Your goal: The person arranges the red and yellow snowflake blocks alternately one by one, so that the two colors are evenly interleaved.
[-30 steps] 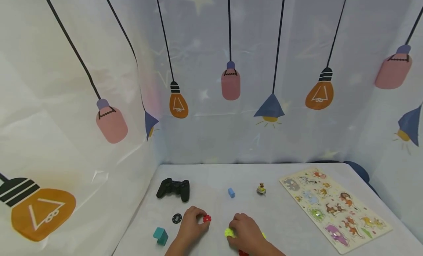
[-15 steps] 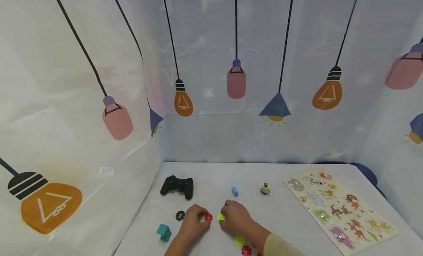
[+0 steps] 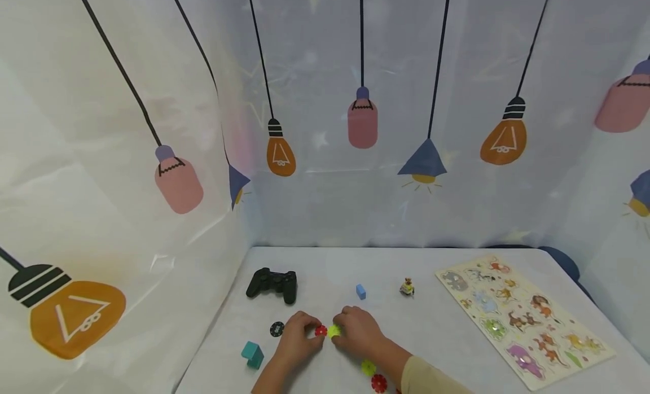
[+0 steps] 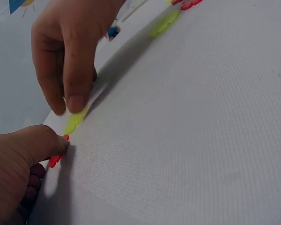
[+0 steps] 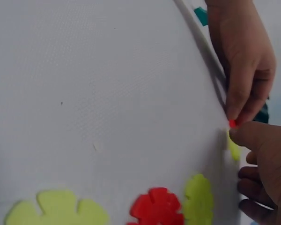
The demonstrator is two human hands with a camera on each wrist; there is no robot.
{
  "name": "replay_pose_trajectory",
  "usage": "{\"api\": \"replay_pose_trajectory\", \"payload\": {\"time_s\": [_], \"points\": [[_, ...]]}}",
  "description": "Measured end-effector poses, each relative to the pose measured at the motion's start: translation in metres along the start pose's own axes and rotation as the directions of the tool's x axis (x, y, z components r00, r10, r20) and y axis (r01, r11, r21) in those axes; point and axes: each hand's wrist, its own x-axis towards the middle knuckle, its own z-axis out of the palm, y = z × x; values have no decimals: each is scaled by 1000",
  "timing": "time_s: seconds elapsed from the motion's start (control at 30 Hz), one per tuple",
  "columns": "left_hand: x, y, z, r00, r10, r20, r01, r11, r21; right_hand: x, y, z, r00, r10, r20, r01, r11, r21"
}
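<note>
Head view: right hand (image 3: 358, 333) has moved leftward across the tabletop (image 3: 437, 332) since a second ago, bringing its yellow-green snowflake disc (image 3: 333, 331) up against the red snowflake disc (image 3: 320, 331) that the left hand (image 3: 297, 340) pinches; the two discs now touch edge to edge between the hands, so joining looks close. Left grip: thumb and fingers clamped on the red disc. Right grip: fingertips pinching the yellow-green disc, seen clearly in the left wrist view (image 4: 76, 120). Discs are thin, flat hard plastic with notched, petal-like rims. Spare discs, yellow-green (image 3: 368, 367) and red (image 3: 378, 384), lie near the right forearm. Tabletop cover is white woven cloth, fine weave. Also there: glossy black game controller (image 3: 272, 283), teal block (image 3: 252, 354), small blue cube (image 3: 360, 292), wooden animal puzzle board (image 3: 523, 320).
</note>
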Motion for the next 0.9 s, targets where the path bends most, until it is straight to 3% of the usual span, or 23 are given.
{"api": "replay_pose_trajectory", "payload": {"time_s": [0.27,0.43,0.6,0.9], "points": [[0,3,3,1000,4,-13,-4,1000,-4,-43,36,-43,993,94,68,-102,986,130],[-3,3,0,1000,3,-21,-3,1000,10,-78,68,-52,984,135,120,-154,973,172],[-5,5,-5,999,1,-33,0,1000,26,-102,84,-41,987,88,134,-109,980,163],[-5,6,-1,1000,-3,-18,4,1000,6,-124,90,-27,999,-26,23,20,980,197]]}}
